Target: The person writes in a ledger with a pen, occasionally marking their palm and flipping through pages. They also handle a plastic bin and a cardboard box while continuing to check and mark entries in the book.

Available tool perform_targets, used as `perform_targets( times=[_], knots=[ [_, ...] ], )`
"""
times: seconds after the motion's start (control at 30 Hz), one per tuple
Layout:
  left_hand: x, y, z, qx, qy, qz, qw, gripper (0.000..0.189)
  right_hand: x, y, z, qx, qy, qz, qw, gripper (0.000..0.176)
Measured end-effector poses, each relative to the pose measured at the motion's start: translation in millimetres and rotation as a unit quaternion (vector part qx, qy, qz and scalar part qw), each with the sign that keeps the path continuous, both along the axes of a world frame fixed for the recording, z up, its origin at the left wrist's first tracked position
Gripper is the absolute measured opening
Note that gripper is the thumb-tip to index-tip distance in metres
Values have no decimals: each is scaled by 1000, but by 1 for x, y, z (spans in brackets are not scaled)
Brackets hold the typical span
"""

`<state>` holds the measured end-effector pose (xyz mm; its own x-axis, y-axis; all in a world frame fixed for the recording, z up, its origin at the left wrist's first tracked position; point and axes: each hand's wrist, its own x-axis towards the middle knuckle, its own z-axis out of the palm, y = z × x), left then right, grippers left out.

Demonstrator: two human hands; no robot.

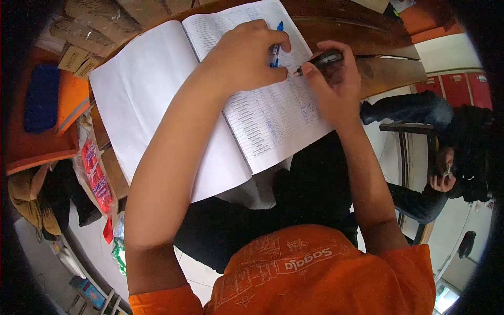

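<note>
An open book of printed sheets (273, 126) lies over my lap and the table edge. Its right page carries printed rows with handwritten blue marks, and its left page (142, 100) is blank white. My left hand (249, 58) rests on the printed page, fingers curled round a blue pen (275, 52); the index finger crosses over it and the thumb reaches toward the right. In my right hand (336, 84) is a thick black pen-like tool (328, 56), gripped between thumb and fingers. Its narrow tip points at the page, close to my left thumb; contact cannot be made out.
The book's top lies on a dark wooden table (336, 31). Wrapped brown packages (89, 31) and small cardboard boxes (76, 59) sit at upper left, above a red plastic packet (97, 176). At right another person sits near a chair (407, 157), their hand (445, 173) holding something small.
</note>
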<state>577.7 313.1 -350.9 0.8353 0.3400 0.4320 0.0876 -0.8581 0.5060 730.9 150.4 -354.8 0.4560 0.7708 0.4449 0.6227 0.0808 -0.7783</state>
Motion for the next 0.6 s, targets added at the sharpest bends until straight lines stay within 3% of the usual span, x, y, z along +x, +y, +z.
perform_targets(
  times=[0.53,0.6],
  knots=[
    [-3,-1,-1,0,-3,-3,1000,37,6,-4,-6,13,-74,-54,996,54],
    [-3,3,3,-16,-4,-27,999,34,10,-4,-7,64,156,28,985,55]
  ],
)
